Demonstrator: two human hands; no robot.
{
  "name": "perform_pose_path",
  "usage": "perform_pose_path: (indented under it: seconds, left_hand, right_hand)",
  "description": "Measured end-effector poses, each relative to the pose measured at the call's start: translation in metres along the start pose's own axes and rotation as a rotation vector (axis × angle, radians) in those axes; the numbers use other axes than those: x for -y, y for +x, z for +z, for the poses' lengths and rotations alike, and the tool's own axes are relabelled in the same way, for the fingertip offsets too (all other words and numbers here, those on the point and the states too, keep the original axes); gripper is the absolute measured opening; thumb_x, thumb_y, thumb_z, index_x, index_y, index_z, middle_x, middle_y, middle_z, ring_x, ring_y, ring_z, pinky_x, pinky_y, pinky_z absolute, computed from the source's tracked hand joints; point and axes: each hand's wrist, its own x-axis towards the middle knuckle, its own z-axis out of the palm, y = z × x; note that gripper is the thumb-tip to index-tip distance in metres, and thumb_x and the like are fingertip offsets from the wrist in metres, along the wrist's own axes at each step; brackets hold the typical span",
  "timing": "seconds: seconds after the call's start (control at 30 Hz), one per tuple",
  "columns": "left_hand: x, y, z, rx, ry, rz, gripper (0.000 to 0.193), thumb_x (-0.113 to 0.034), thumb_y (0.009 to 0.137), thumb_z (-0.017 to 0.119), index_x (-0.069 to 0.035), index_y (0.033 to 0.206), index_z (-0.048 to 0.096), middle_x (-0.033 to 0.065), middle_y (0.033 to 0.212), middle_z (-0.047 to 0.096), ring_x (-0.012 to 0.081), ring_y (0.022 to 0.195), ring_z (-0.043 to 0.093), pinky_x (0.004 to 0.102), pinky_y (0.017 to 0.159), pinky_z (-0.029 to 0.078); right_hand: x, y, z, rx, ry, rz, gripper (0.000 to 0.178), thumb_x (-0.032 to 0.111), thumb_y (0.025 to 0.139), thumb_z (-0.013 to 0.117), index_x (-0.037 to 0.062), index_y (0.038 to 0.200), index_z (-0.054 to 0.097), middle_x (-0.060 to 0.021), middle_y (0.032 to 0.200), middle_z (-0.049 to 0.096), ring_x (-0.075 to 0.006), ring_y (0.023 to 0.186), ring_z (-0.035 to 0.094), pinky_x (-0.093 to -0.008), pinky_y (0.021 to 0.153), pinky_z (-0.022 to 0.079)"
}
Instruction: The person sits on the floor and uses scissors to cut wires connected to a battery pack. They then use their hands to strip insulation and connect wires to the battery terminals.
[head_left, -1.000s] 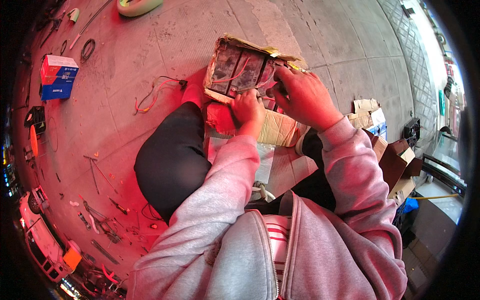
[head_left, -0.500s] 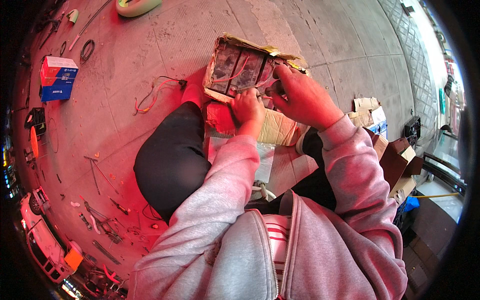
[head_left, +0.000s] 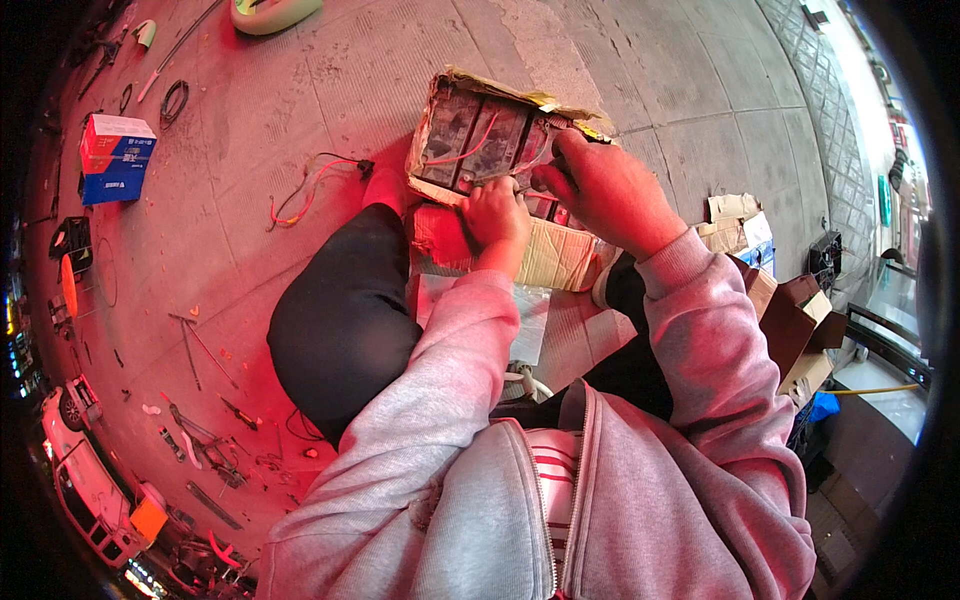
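Note:
Between my feet, a torn cardboard box (head_left: 432, 188) holds several dark, dusty battery blocks (head_left: 489, 140) side by side, and a thin red wire (head_left: 470, 157) curves over them. My left hand (head_left: 497, 215) is closed at the box's near edge. A small thing shows at its fingertips, too little of it to name. My right hand (head_left: 615, 195) hangs over the box's right end with its fingers curled together. What they pinch is mostly hidden; a strip of yellow and black (head_left: 592, 132) shows just beyond the knuckles.
Left of the box lies a red and black cable with a plug (head_left: 366, 165). A blue and red carton (head_left: 120, 160) stands farther left. Loose tools (head_left: 205, 445) are scattered at lower left. Open cardboard boxes (head_left: 795, 320) crowd the right side.
My right hand has shifted slightly right and toward me, and its wrist has turned a little. My left hand keeps its place at the box edge.

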Motion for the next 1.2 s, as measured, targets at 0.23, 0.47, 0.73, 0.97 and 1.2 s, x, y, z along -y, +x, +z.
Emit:
perform_pose_path:
  seconds: [0.23,0.47,0.73,0.97,1.2]
  left_hand:
    - [-0.0021,-0.0002,-0.003,0.049,-0.007,-0.018,0.018,-0.02,0.075,0.073,-0.017,0.09,0.065,0.0035,0.094,0.068,0.0254,0.097,0.061,0.0454,0.089,0.042]
    - [-0.0022,0.0006,-0.004,0.064,-0.016,-0.021,0.015,-0.02,0.076,0.074,-0.02,0.089,0.066,0.0026,0.093,0.069,0.026,0.097,0.062,0.0455,0.086,0.042]
    - [-0.0004,-0.0001,0.0,0.033,-0.055,-0.017,0.012,-0.019,0.077,0.073,-0.019,0.086,0.066,0.003,0.091,0.068,0.0274,0.095,0.061,0.0469,0.084,0.042]
    - [-0.0006,0.0005,0.0006,0.014,-0.008,-0.002,0.011,-0.02,0.077,0.073,-0.019,0.085,0.067,0.0031,0.091,0.069,0.0275,0.095,0.062,0.0464,0.085,0.042]
    - [-0.0001,0.001,-0.0003,0.03,-0.033,0.008,0.012,-0.02,0.077,0.073,-0.019,0.086,0.066,0.0041,0.093,0.068,0.0277,0.096,0.062,0.0469,0.085,0.043]
  right_hand:
    - [0.0019,0.0015,0.0005,-0.09,0.108,-0.093,0.027,0.021,0.086,0.065,0.0025,0.099,0.051,-0.0191,0.081,0.066,-0.0418,0.08,0.065,-0.0485,0.065,0.051]
    - [0.0015,0.003,-0.0002,-0.216,0.006,-0.21,0.028,0.022,0.087,0.065,0.0022,0.1,0.05,-0.0184,0.078,0.067,-0.0412,0.077,0.066,-0.0491,0.064,0.051]
    - [0.004,0.0009,-0.0024,-0.038,-0.063,-0.022,0.03,0.023,0.087,0.065,0.003,0.101,0.049,-0.0178,0.079,0.066,-0.0421,0.077,0.065,-0.0496,0.063,0.051]
    - [0.0025,0.0024,0.0009,-0.051,0.047,-0.044,0.033,0.025,0.086,0.067,0.0033,0.104,0.05,-0.0186,0.084,0.066,-0.0419,0.081,0.064,-0.0493,0.066,0.051]
    - [0.0031,0.0051,0.0037,-0.237,0.043,-0.219,0.031,0.025,0.086,0.065,0.0005,0.097,0.05,-0.0209,0.086,0.064,-0.0412,0.082,0.065,-0.0506,0.069,0.052]
